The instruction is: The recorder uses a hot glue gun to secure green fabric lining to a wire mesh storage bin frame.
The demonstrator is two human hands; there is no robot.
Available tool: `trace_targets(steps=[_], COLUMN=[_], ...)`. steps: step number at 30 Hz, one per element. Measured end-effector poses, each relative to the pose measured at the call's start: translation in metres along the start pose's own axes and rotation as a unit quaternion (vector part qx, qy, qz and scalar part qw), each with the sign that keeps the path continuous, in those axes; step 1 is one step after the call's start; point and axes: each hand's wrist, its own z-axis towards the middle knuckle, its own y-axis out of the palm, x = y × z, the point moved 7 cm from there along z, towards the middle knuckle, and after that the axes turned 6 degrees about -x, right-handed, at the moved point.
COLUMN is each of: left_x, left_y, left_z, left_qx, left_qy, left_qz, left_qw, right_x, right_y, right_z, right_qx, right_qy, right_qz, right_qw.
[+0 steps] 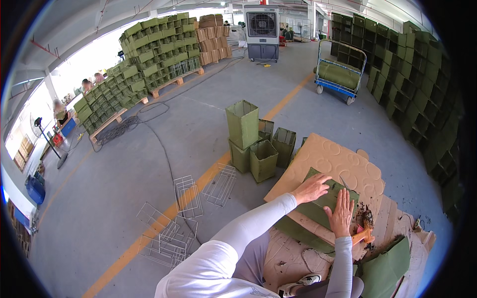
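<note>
While the left hand (313,189) and right hand (341,214) spread open over green sheeting (318,209), I feared nearby dark residue (367,218) staining it.

The green sheet (315,210) is matte and dull in colour, with straight edges and a few small dark marks toward its far right part. It lies flat on the tan cardboard (318,154), near and to the right in the scene, set slantwise with its far edge running down from left to right, its middle partly covered.
</note>
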Motion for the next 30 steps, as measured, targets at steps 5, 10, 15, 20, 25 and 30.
trace_targets(steps=[5, 10, 15, 20, 25, 30], left_x=[-0.009, -0.014, -0.008, -0.005, -0.014, -0.016], left_y=[0.022, 0.036, 0.032, 0.024, 0.025, 0.021], left_z=[-0.005, -0.006, -0.009, -0.011, -0.018, -0.017], left_qx=[-0.080, -0.139, -0.126, -0.124, -0.141, -0.111], left_qy=[-0.016, -0.036, -0.046, -0.066, -0.069, -0.064], left_qz=[0.072, 0.098, 0.133, 0.128, 0.143, 0.142], left_qw=[0.994, 0.985, 0.982, 0.982, 0.977, 0.981], right_x=[0.001, 0.005, 0.003, 0.005, 0.004, 0.003], right_y=[0.006, 0.009, 0.001, 0.002, 0.005, -0.002], right_z=[-0.002, -0.001, -0.014, -0.017, -0.022, -0.022], right_qx=[-0.017, -0.021, -0.005, -0.002, -0.008, 0.001], right_qy=[0.014, 0.007, 0.010, 0.014, 0.014, 0.008], right_qz=[-0.020, 0.002, -0.024, -0.008, -0.027, -0.013], right_qw=[1.000, 1.000, 1.000, 1.000, 1.000, 1.000])
